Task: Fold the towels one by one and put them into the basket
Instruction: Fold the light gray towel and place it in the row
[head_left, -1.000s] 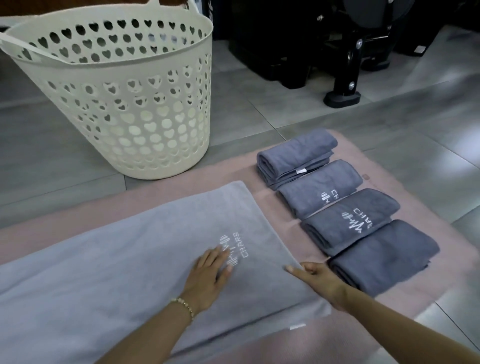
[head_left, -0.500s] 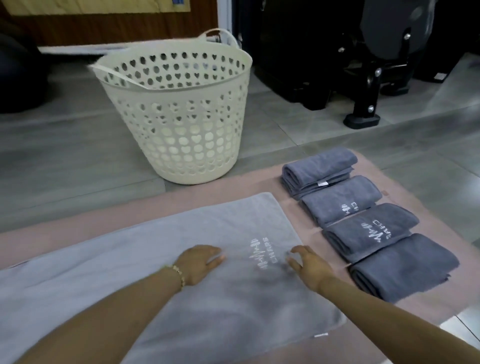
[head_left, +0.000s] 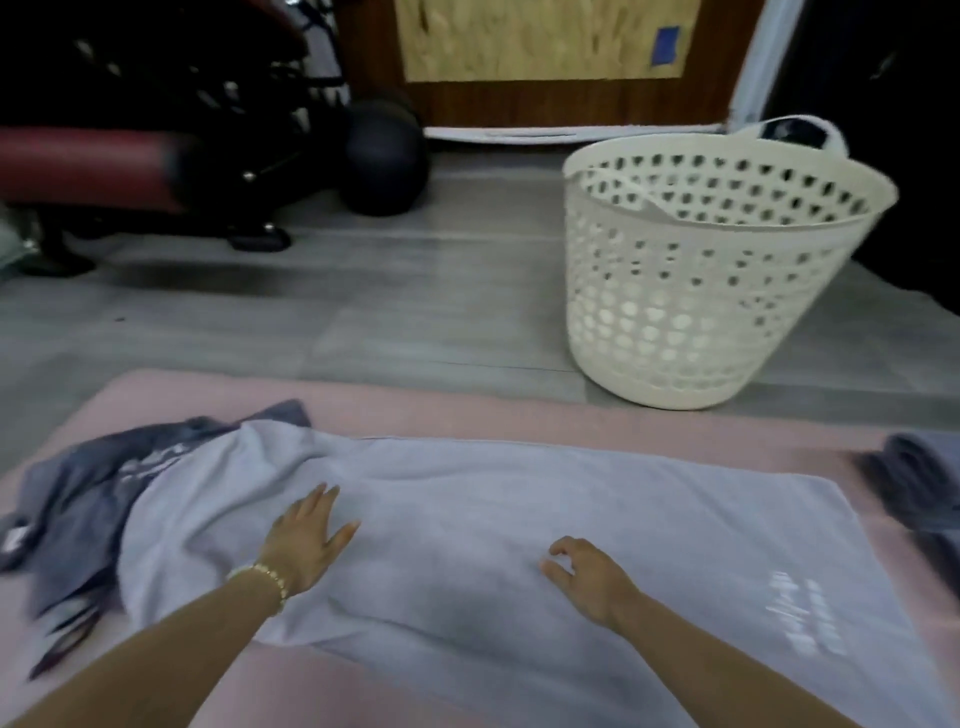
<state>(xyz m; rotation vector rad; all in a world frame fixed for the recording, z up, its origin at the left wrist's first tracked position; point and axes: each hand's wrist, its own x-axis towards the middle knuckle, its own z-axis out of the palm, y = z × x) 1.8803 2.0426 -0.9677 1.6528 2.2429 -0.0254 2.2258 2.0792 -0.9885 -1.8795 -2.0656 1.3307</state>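
Resting both hands on the light grey towel (head_left: 467, 519), we have it laid flat on the pink mat (head_left: 467, 410), its long axis running from 9 o'clock to 3 o'clock. Our left hand (head_left: 306, 540) lies palm down on the cloth, fingers (head_left: 322, 501) straight and released, grasping nothing. Our right hand (head_left: 592, 577) sits on the cloth toward 3 o'clock of the left one, its fingers (head_left: 563, 545) loosely bent with the tips on the fabric, pinching no cloth that we can see. Both hands lie near the middle of the towel's length, so each short end is well apart from the hand on its side. The 9 o'clock end is rumpled and humps over a heap of darker unfolded towels (head_left: 78, 499), and the left hand is the nearer one to it; the 3 o'clock end, with the white logo (head_left: 800, 618), lies flat and is nearer the right hand. We judge the fold will need one short end carried along that long axis onto the other, so the rumpled end probably wants flattening first. The basket (head_left: 717, 270) stands on the floor at about 1 o'clock beyond the mat, and more dark towels (head_left: 919, 483) lie at 3 o'clock
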